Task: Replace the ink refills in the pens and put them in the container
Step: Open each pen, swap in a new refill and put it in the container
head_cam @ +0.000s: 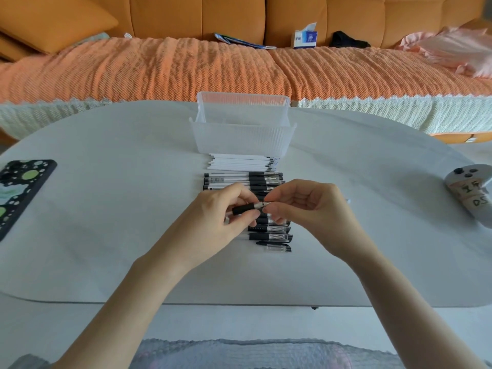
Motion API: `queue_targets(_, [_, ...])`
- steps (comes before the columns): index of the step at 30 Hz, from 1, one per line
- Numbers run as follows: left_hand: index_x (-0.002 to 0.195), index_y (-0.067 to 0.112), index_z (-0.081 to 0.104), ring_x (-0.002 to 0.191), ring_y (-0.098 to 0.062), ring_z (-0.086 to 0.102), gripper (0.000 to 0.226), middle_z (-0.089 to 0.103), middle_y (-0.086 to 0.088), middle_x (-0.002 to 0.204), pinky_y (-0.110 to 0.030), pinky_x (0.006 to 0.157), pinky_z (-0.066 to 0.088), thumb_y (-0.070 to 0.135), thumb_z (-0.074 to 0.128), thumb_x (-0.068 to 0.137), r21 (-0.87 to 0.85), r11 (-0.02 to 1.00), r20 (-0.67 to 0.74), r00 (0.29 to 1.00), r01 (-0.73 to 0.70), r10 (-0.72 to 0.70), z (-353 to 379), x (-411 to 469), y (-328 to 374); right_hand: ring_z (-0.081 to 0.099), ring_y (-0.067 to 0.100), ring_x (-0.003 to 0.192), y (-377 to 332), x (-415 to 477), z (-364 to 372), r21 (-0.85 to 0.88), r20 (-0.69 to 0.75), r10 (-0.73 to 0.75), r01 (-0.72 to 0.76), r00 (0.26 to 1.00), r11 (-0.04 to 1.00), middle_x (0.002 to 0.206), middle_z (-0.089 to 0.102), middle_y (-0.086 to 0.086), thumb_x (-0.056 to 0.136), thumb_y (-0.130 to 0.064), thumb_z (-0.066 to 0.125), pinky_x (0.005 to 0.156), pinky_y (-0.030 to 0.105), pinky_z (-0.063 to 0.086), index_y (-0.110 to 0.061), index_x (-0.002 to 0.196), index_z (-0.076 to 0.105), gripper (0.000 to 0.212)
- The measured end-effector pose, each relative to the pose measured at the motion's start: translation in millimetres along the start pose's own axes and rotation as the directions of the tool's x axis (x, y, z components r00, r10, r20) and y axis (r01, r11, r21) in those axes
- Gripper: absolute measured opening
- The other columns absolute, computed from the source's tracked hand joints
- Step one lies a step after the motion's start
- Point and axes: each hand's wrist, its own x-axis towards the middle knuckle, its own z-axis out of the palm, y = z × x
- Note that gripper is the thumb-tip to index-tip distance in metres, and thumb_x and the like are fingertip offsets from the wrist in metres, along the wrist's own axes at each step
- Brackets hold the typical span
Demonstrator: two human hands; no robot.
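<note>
My left hand (221, 217) grips a pen (243, 209) by its black rubber grip, held level above the table. My right hand (300, 206) pinches the pen's silver tip end with thumb and fingers. Beneath both hands lies a row of several black-and-clear pens (269, 237), partly hidden by my fingers. One loose clear cap (278, 248) lies at the near end of the row. Behind the pens sits a stack of white ink refills (239, 162). The clear ribbed plastic container (242, 138) stands just beyond the refills.
A phone in a dotted black and green case (18, 190) lies at the table's left edge. A grey controller with taped labels (471, 193) sits at the right edge. An orange sofa with a tissue box (306, 37) runs behind the white table (106, 235).
</note>
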Motion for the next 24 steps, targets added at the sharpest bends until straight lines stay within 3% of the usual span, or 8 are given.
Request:
queue_targets(3, [0.084,0.034,0.055,0.083,-0.001,0.066,0.018,0.071,0.016,0.083,-0.024,0.075,0.052,0.023,0.069,0.082,0.027,1.0,0.004,1.0,-0.011,0.011,-0.9,-0.3,-0.4,0.061,0.015,0.061,0.9,-1.4,1.1,-0.126,-0.012,0.009,-0.01,1.0,0.992,0.07,0.069,0.004,0.081,-0.009,0.069,0.063,0.028,0.054,-0.011,0.081,0.07,0.002])
queue_targets(6, [0.083,0.036,0.054,0.085,0.001,0.066,0.022,0.07,0.015,0.087,-0.025,0.076,0.052,0.022,0.071,0.081,0.035,0.999,-0.01,1.0,-0.022,0.022,-0.2,-0.3,1.2,0.059,0.024,0.062,3.0,-1.9,5.9,-0.286,0.0,-0.015,0.015,1.0,0.958,0.07,0.069,0.0,0.087,-0.025,0.062,0.062,0.037,0.051,-0.015,0.078,0.069,0.014])
queue_targets(10, [0.085,0.029,0.058,0.081,-0.008,0.068,0.015,0.07,0.017,0.087,-0.03,0.076,0.053,0.024,0.072,0.08,0.021,1.0,-0.013,1.0,-0.007,0.007,1.9,0.2,1.6,0.051,0.01,0.052,5.0,-0.7,7.7,-0.42,-0.017,-0.047,0.036,0.999,0.907,0.058,0.062,-0.008,0.092,-0.043,0.048,0.053,0.022,0.042,-0.015,0.072,0.066,0.039])
queue_targets(12, [0.087,0.025,0.06,0.078,-0.011,0.068,0.013,0.071,0.017,0.086,-0.033,0.076,0.052,0.026,0.071,0.08,0.01,1.0,-0.017,1.0,-0.003,0.003,1.4,0.9,1.7,0.055,0.012,0.058,2.3,-0.9,4.0,-0.373,0.004,-0.063,0.06,0.998,0.926,0.067,0.065,-0.003,0.087,-0.05,0.052,0.056,0.027,0.045,-0.017,0.081,0.067,0.038])
queue_targets(15, [0.086,0.025,0.06,0.073,-0.002,0.066,0.012,0.071,0.015,0.086,-0.027,0.072,0.053,0.026,0.07,0.08,-0.003,1.0,-0.009,1.0,-0.018,0.018,0.5,1.2,4.7,0.062,0.017,0.073,1.5,-1.7,0.0,-0.279,0.078,-0.058,0.077,0.995,0.957,0.083,0.069,-0.001,0.081,-0.025,0.07,0.07,0.03,0.051,-0.016,0.093,0.066,0.015])
queue_targets(18, [0.085,0.026,0.057,0.072,0.002,0.065,0.015,0.07,0.015,0.086,-0.024,0.073,0.053,0.022,0.071,0.08,0.005,1.0,-0.001,1.0,-0.014,0.014,0.9,0.8,5.6,0.063,0.015,0.072,3.6,-1.1,2.2,-0.247,0.068,-0.048,0.063,0.997,0.967,0.079,0.07,0.0,0.081,-0.012,0.071,0.07,0.032,0.051,-0.014,0.089,0.066,0.009])
queue_targets(20, [0.085,0.026,0.056,0.071,0.006,0.063,0.016,0.07,0.014,0.086,-0.021,0.073,0.052,0.022,0.071,0.08,0.001,1.0,0.002,1.0,0.0,0.0,1.0,0.5,5.8,0.059,0.016,0.065,2.2,-1.3,3.8,-0.268,0.034,-0.042,0.05,0.999,0.962,0.073,0.068,-0.001,0.082,-0.018,0.07,0.065,0.033,0.048,-0.014,0.082,0.067,0.005])
queue_targets(24, [0.081,0.034,0.049,0.064,0.01,0.059,0.024,0.069,0.016,0.084,-0.011,0.067,0.046,0.024,0.071,0.08,-0.011,1.0,0.008,1.0,0.027,-0.027,0.2,0.6,9.0,0.056,0.026,0.064,0.0,-1.5,2.8,-0.365,0.002,-0.067,0.063,0.998,0.929,0.069,0.065,0.002,0.078,-0.048,0.064,0.061,0.041,0.046,-0.018,0.074,0.067,0.031])
